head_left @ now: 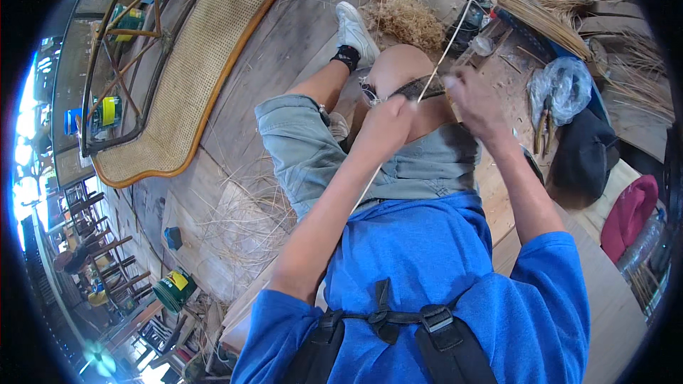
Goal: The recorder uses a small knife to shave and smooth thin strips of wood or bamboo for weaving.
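Observation:
A long, thin, pale cane strip slants up over my bent right knee and away to the far side. My left hand is closed around it in front of the knee, and its tail runs down past my left forearm to my lap. A dark pad lies across the knee under the strip. Just right of the strip is my right hand, slightly blurred, with curled fingers and the thumb toward the strip. Whatever those fingers may hold is hidden.
A woven cane chair panel with an orange-brown wooden edge stands at left. Curly shavings lie beyond my knee. At right are bundled cane strips, a clear plastic bag and a black cloth. Loose strands litter the floor.

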`<action>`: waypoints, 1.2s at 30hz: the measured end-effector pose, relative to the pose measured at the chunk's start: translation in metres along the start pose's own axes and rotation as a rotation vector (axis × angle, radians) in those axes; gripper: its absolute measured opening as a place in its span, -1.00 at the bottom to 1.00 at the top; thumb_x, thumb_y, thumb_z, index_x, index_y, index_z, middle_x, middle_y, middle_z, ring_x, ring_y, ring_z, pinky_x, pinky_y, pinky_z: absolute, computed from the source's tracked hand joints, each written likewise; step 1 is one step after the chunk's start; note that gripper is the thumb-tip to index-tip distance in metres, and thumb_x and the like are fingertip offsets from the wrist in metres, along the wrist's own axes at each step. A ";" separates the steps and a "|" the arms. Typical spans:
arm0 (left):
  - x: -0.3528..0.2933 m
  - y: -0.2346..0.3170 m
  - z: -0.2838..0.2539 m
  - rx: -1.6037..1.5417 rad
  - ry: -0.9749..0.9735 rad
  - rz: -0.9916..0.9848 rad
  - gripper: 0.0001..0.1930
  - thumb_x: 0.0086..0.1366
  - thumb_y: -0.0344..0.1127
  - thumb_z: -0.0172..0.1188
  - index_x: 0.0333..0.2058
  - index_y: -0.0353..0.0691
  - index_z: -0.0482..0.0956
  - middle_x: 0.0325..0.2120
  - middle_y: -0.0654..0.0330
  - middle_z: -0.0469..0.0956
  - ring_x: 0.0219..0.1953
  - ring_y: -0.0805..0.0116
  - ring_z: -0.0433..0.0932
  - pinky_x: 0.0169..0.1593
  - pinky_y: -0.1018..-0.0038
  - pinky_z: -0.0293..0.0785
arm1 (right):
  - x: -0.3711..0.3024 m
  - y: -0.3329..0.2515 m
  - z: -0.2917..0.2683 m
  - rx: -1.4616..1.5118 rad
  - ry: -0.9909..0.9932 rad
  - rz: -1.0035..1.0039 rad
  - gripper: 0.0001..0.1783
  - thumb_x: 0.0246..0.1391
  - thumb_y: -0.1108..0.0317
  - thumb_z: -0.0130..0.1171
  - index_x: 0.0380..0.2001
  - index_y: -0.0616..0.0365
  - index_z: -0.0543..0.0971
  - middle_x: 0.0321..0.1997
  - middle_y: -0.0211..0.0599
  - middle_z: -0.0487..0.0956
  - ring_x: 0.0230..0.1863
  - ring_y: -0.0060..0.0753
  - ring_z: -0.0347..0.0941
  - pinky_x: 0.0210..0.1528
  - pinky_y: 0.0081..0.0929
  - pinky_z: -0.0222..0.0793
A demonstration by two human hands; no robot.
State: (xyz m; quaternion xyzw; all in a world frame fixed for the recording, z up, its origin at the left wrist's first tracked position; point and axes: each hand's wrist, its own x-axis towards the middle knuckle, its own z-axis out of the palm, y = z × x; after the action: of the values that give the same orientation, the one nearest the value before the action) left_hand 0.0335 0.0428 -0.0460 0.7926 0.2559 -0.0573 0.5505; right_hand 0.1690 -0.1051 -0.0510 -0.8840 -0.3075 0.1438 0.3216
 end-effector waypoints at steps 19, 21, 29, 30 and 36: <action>0.009 0.020 0.009 -0.005 0.057 0.028 -0.65 0.25 -0.20 -0.07 -0.57 -0.40 0.36 -0.66 -0.12 0.37 -0.59 0.10 0.38 -0.44 0.23 0.29 | -0.004 -0.018 -0.008 -0.114 -0.092 0.034 -0.59 0.15 0.01 -0.13 -0.22 0.17 0.37 -0.39 0.13 0.52 -0.30 0.16 0.46 -0.29 -0.04 0.35; 0.016 0.017 0.016 0.111 0.115 0.115 -0.65 0.25 -0.20 -0.09 -0.55 -0.41 0.39 -0.58 -0.19 0.43 -0.46 -0.19 0.42 -0.40 0.11 0.30 | -0.007 -0.026 -0.001 -0.184 -0.182 0.074 -0.60 0.15 0.02 -0.12 -0.24 0.17 0.36 -0.41 0.11 0.52 -0.33 0.15 0.47 -0.32 -0.03 0.35; -0.186 -0.018 -0.080 0.081 -0.259 -0.337 -0.67 0.22 -0.21 0.00 -0.62 -0.35 0.34 -0.72 0.14 0.30 -0.62 0.40 0.26 -0.51 0.39 0.21 | -0.005 -0.020 0.001 -0.245 -0.236 0.148 -0.60 0.15 0.02 -0.14 -0.24 0.18 0.32 -0.45 0.10 0.53 -0.37 0.17 0.47 -0.31 0.00 0.35; -0.217 -0.012 -0.088 0.057 -0.230 -0.416 -0.67 0.21 -0.23 0.01 -0.64 -0.34 0.33 -0.73 0.15 0.29 -0.62 0.42 0.25 -0.52 0.39 0.20 | -0.004 -0.021 0.000 -0.241 -0.237 0.144 -0.60 0.15 0.02 -0.14 -0.24 0.18 0.32 -0.45 0.10 0.53 -0.37 0.17 0.47 -0.31 0.00 0.35; -0.207 -0.007 -0.068 0.048 -0.057 -0.266 -0.66 0.23 -0.23 0.03 -0.63 -0.34 0.31 -0.73 0.08 0.25 -0.65 0.41 0.24 -0.54 0.40 0.21 | -0.001 -0.005 -0.008 0.060 -0.134 0.168 -0.56 0.15 0.05 -0.15 -0.16 0.24 0.38 -0.32 0.18 0.50 -0.19 0.11 0.45 -0.17 -0.15 0.33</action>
State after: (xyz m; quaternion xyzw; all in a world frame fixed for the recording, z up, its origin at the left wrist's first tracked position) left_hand -0.1613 0.0356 0.0512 0.7627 0.3415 -0.1583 0.5260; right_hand 0.1695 -0.1064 -0.0413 -0.8850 -0.2484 0.2382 0.3136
